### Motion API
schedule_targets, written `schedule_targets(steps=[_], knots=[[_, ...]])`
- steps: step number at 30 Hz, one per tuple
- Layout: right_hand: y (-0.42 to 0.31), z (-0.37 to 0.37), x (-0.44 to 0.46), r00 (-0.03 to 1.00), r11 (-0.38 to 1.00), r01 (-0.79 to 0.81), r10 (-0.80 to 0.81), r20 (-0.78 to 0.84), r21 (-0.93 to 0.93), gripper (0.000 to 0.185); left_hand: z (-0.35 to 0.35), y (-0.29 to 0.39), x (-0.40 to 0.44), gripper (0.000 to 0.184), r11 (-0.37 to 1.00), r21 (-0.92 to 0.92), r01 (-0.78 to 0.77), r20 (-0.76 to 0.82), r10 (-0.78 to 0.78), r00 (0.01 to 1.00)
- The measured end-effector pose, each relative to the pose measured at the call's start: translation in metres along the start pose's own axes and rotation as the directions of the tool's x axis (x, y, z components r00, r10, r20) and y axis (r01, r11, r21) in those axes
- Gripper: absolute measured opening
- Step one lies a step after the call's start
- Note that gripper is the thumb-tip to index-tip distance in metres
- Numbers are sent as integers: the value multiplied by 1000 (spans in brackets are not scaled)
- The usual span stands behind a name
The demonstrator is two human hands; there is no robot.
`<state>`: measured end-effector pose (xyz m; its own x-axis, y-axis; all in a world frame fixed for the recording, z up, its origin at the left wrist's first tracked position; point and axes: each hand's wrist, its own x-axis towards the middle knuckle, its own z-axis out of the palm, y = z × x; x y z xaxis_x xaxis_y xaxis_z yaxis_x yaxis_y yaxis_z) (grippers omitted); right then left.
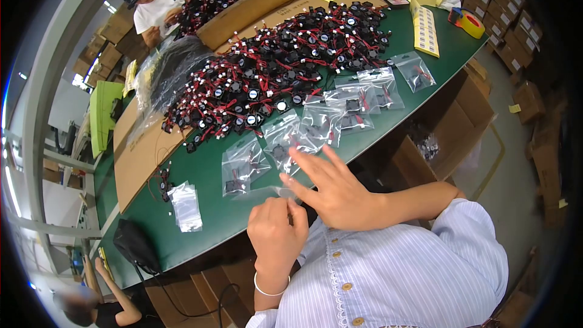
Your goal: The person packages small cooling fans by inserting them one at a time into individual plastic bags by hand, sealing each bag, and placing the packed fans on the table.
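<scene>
Clear bags [246, 161] of little black fans [234, 186] lie in a row on the green tabletop [203, 171], with the left hand [274, 229] curled up near them, holding I can't tell what, then the right hand [341, 197], fingers spread wide.

Green table [209, 215]: heap of black wired parts [273, 70], filled clear bags [246, 167] along front, label sheet [426, 33], yellow tape [472, 24]

On the table [212, 222], plastic bags [322, 123] lie before the fan pile [261, 79], tape [471, 25] at right.
</scene>
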<state>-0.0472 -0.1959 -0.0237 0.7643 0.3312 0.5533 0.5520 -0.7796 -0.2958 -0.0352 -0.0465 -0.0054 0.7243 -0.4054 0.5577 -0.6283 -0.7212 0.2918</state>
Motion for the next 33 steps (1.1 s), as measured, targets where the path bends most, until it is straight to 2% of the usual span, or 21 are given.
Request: schedule_targets(steps=[4,6,11,13,14,15,16,17,19,23,25,26,28,29,31,32,33], knots=[[4,1,2,997,997,57,-60,-53,-45,35,2,-3,-3,18,998,-13,69,-22,-69,997],[7,3,-2,972,968,196,-170,-161,159,32,0,-3,-3,18,994,-36,99,-16,-99,995],[12,-7,6,952,959,245,-209,-222,146,22,-1,-2,-2,18,979,-118,164,3,-165,986],[17,-9,9,918,923,361,-327,-224,132,24,-6,-1,-2,18,938,-230,259,100,-242,965],[20,-9,10,919,923,360,-326,-224,133,24,-9,0,-1,18,938,-230,260,101,-242,965],[22,-9,10,926,904,368,-336,-171,218,21,-12,2,0,19,902,-289,321,155,-287,945],[23,-9,10,930,879,368,-348,-119,302,19,-14,3,1,19,859,-342,382,211,-325,922],[20,-12,10,930,880,366,-346,-120,301,19,-15,4,2,19,859,-342,381,213,-324,922],[12,-22,13,993,838,89,-119,21,539,6,-15,5,3,17,851,-378,365,223,-299,928],[15,-18,18,998,838,69,-66,-25,541,6,-12,4,2,17,856,-369,363,232,-293,927],[18,-16,16,968,913,250,-237,-78,324,11,-9,2,1,17,881,-342,328,236,-257,937],[19,-17,17,969,912,248,-235,-78,325,11,-9,2,1,17,881,-341,328,238,-257,937],[18,-22,20,932,935,355,-354,-72,5,13,-8,4,4,18,894,-313,319,184,-272,944],[18,-23,21,933,935,354,-353,-73,3,13,-8,4,4,18,895,-315,317,185,-270,945],[17,-25,22,938,909,341,-347,17,-239,20,-5,3,3,18,902,-260,344,182,-304,935],[14,-25,20,938,908,341,-347,17,-242,20,-4,4,3,18,902,-262,342,181,-302,936],[10,-24,16,964,949,265,-258,63,-170,23,-3,5,5,17,932,-268,245,143,-213,966]])
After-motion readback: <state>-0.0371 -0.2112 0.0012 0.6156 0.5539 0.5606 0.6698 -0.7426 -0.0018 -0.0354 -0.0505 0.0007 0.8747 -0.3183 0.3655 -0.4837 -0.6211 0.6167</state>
